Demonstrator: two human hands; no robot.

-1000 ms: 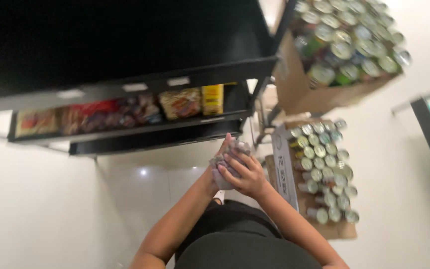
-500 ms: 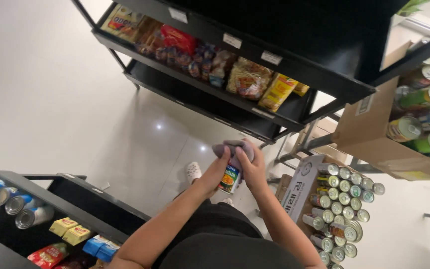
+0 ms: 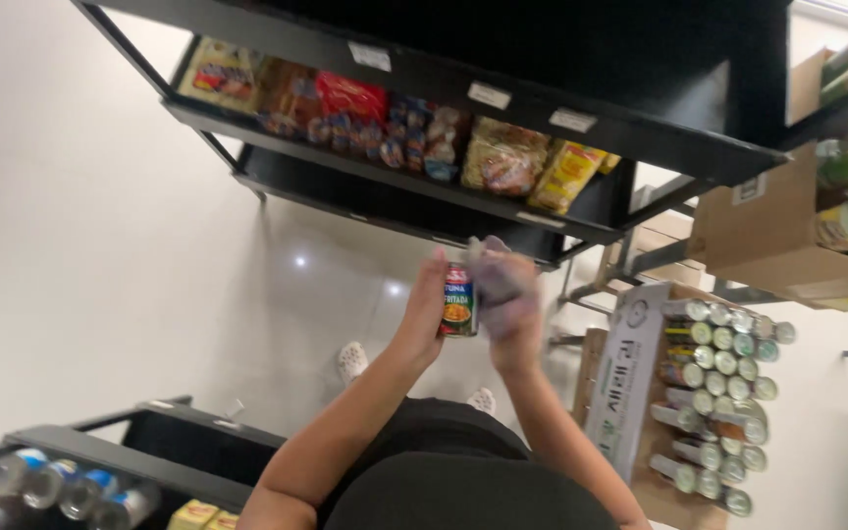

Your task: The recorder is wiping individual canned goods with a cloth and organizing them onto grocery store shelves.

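Head view, one can (image 3: 459, 302) in play at frame centre, red and green label, upright, pinched between two hands. The left hand (image 3: 424, 312) presses its open palm against the can's left side, fingers straight up. The right hand (image 3: 504, 285) curls over the top and right side, grasping it; motion blur hides its fingertips. Upper frame: one black shelf (image 3: 385, 175) carrying a row of snack packets (image 3: 503, 157), too blurred to count. Right of centre, an open carton (image 3: 630, 378) packed with tins, roughly twenty lids showing. Lower left, a black cart (image 3: 100, 451) with four bottles. Wide pale floor (image 3: 120, 255) lies open on the left.
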